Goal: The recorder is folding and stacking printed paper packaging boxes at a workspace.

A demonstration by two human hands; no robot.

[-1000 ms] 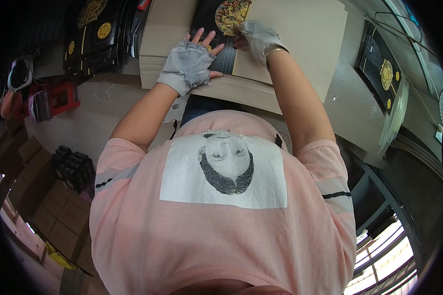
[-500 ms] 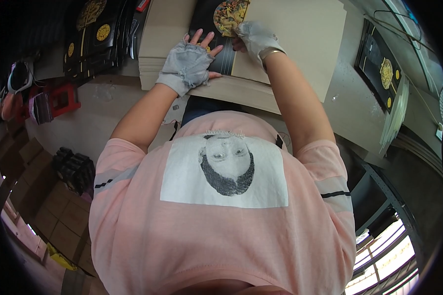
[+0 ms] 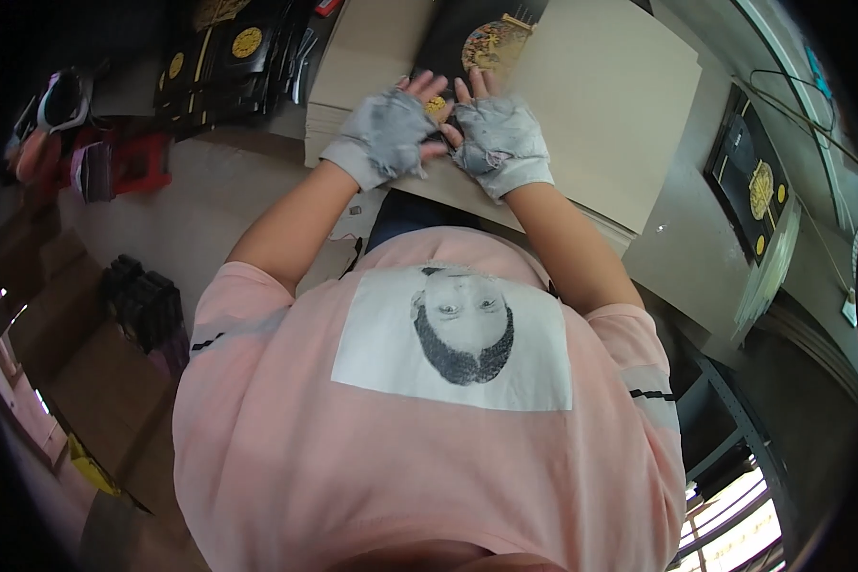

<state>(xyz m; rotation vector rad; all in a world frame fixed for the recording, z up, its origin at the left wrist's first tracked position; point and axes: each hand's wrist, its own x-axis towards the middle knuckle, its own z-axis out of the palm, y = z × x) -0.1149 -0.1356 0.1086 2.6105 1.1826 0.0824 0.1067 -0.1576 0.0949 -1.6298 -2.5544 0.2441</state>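
Note:
A black printed sheet (image 3: 445, 43) with a round gold and coloured picture lies on a stack of greyish boards (image 3: 610, 105). Both my hands wear grey fingerless gloves and rest side by side on the sheet's near part. My left hand (image 3: 389, 133) has its fingers spread over the left edge and a small gold emblem. Beside it, my right hand (image 3: 498, 138) lies palm down with its fingers stretched toward the round picture. Neither hand holds anything. The hands cover much of the sheet's near end.
Black and gold printed pieces (image 3: 234, 71) are piled at the far left. Near them stands a red plastic stand (image 3: 143, 164). At the right, more black and gold sheets (image 3: 748, 176) lie on a pale stack. Dark bundled items (image 3: 143, 305) sit lower left.
My right hand has come down from the sheet's right edge near the round picture and now lies flat beside the left. The whole view has shifted slightly.

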